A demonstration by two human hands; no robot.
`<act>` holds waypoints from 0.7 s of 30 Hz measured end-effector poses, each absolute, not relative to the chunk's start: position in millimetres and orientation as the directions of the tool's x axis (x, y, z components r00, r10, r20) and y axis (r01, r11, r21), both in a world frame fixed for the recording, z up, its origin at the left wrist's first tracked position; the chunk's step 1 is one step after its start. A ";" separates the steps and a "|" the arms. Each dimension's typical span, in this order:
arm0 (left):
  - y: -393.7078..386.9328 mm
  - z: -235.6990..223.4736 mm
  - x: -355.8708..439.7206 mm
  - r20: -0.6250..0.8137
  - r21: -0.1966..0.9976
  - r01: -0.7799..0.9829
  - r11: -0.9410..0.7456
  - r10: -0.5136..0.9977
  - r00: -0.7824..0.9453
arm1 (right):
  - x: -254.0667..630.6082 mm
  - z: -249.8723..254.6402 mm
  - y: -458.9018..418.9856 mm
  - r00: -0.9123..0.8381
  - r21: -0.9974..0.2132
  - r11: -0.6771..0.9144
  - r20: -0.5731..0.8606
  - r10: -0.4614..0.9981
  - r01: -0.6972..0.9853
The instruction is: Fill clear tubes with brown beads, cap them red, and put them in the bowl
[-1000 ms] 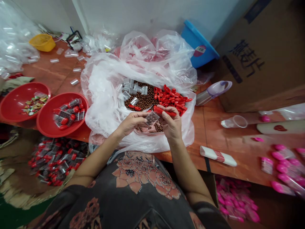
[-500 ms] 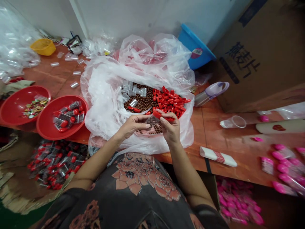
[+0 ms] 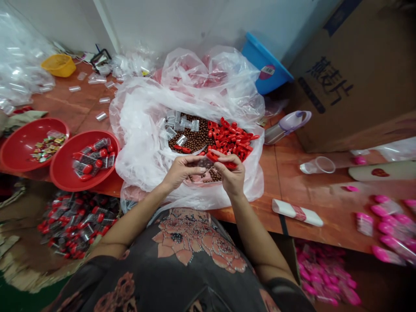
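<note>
Over a white plastic bag (image 3: 139, 125), my left hand (image 3: 180, 174) pinches a clear plastic tube (image 3: 204, 163) between thumb and fingers. Close against the tube's right end is a red plastic cap (image 3: 212, 157), gripped by my right hand (image 3: 232, 174). More red shows under the right fingers, perhaps a second cap. Whether cap and tube are joined cannot be made out. Beneath my hands lie small brown balls (image 3: 198, 138), with several clear tubes (image 3: 178, 121) on their left and a heap of red caps (image 3: 232, 136) on their right.
Two red bowls (image 3: 61, 182) stand at left, one with capped tubes, one with small wrapped pieces. Below is a sack of capped tubes (image 3: 78, 221). A blue basin (image 3: 264, 65), a carton (image 3: 354, 86), a lilac-topped bottle (image 3: 287, 125) and pink-capped containers (image 3: 386, 221) are at right.
My hands have come slightly closer together. The clear tube has been turned and now sits against the red cap, less visible between my fingers. The view has shifted a little.
</note>
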State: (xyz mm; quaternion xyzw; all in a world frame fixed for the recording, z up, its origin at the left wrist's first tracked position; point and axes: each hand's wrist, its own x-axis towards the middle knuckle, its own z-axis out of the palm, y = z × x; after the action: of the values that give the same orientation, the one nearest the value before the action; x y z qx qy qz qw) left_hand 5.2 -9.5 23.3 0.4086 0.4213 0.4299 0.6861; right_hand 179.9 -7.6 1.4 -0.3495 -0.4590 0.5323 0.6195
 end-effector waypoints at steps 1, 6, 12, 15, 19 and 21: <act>-10.3 22.3 6.4 -0.218 0.927 -0.246 0.283 0.940 0.262 | 177.9 2.6 -7.5 0.036 -0.915 0.185 0.184 0.982 -0.358; -14.8 17.6 9.9 -0.165 0.959 -0.195 0.204 0.966 0.199 | 173.1 7.2 -7.8 0.068 -0.887 0.132 0.113 0.991 -0.443; -16.4 19.3 15.7 -0.151 0.948 -0.251 0.198 0.969 0.194 | 177.4 -0.3 -9.8 0.102 -0.907 0.200 0.174 0.979 -0.371; -16.9 20.8 22.1 -0.195 0.877 -0.387 0.286 0.947 0.257 | 179.8 -6.9 -10.8 0.074 -0.924 0.280 0.270 0.960 -0.261; -17.0 17.7 27.5 -0.184 0.806 -0.487 0.335 0.925 0.332 | 183.0 -11.9 -13.9 -0.039 -0.917 0.395 0.398 0.917 -0.062; -16.5 14.4 27.3 -0.155 0.806 -0.501 0.316 0.929 0.337 | 186.7 -12.1 -15.2 -0.079 -0.889 0.454 0.450 0.890 0.051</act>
State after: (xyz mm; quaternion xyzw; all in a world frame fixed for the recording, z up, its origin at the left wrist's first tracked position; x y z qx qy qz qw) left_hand 27.3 -16.5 14.4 0.3351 0.3191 0.4794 0.7457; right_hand 186.7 -15.2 -12.1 -0.3702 -0.6352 0.3685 0.5688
